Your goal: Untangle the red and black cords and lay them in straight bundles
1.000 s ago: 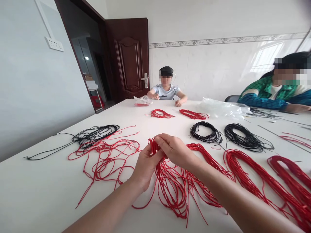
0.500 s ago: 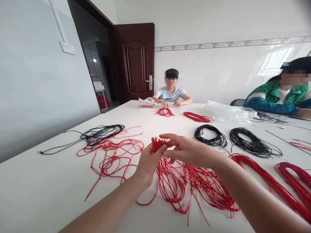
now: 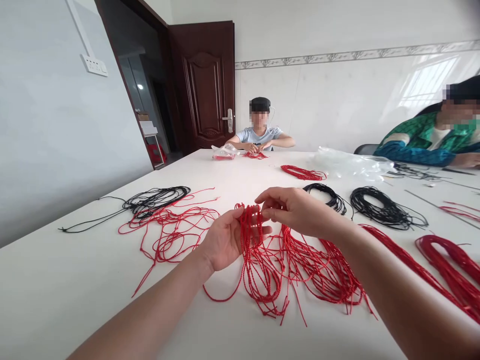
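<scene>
Feed from the head camera, one look at the work area. The bundle of red cords [image 3: 262, 265] hangs from both hands and spills onto the white tabletop [image 3: 71, 295], its loose ends fanned out below the hands.

Left hand [image 3: 223, 240]: palm turned up, strands across it, thumb against them. The left fingers [image 3: 260, 230] lie straight out behind the cords, apart and uncurled. Right hand [image 3: 294, 210]: held above, reaching in from the right. The right fingers [image 3: 272, 200] are bunched at the top of the strands, touching them. I cannot tell from here whether they are clamped.

Room around the hands: a tangle of red cord [image 3: 168, 232] sits just left of the left hand, almost touching the bundle's side. A black cord coil [image 3: 330, 196] lies partly behind the right hand, with a second black coil [image 3: 382, 210] beside it. Red hanks [image 3: 442, 262] run toward the right edge of the frame. The tabletop's left edge runs well past the tangle.

Across the tabletop, a co-worker's hands [image 3: 255, 147] are on a small red hank [image 3: 255, 155]. Another co-worker's hand [image 3: 467, 160] rests at the right, near black cords [image 3: 412, 172].
</scene>
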`<state>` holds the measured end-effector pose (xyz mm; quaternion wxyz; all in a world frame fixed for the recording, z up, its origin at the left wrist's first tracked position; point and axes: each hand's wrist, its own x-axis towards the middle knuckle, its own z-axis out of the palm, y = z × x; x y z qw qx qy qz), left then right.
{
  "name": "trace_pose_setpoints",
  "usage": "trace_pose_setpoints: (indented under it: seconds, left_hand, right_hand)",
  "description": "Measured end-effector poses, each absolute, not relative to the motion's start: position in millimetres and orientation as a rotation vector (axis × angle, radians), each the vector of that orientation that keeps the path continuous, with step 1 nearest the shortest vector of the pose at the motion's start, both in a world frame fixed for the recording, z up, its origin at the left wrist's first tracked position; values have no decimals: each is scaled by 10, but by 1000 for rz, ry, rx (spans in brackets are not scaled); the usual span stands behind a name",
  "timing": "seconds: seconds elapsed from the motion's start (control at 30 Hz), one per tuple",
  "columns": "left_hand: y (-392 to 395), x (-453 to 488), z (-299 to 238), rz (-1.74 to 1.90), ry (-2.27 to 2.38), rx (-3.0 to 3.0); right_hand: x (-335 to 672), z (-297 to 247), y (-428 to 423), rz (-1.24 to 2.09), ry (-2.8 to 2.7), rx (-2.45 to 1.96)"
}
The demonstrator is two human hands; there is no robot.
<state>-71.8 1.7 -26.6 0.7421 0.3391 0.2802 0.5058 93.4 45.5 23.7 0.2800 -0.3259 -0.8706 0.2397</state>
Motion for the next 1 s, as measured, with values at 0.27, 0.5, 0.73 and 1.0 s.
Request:
trace_pose_setpoints:
  seconds: [0.27, 0.5, 0.73, 1.0]
  left_hand:
    - [20, -711, -278, 1090, 611, 736]
    - [3, -714, -280, 1100, 674, 750]
    - [-23, -696, -272, 1125, 742, 853]
    - [8, -712, -305, 1103, 795, 919]
  right_hand:
    - [883, 191, 501, 544, -2335, -954]
    - [869, 159, 517, 521, -2342, -938]
    - [870, 152, 522, 622, -2401, -876]
    - [880, 136, 521, 596, -2432, -905]
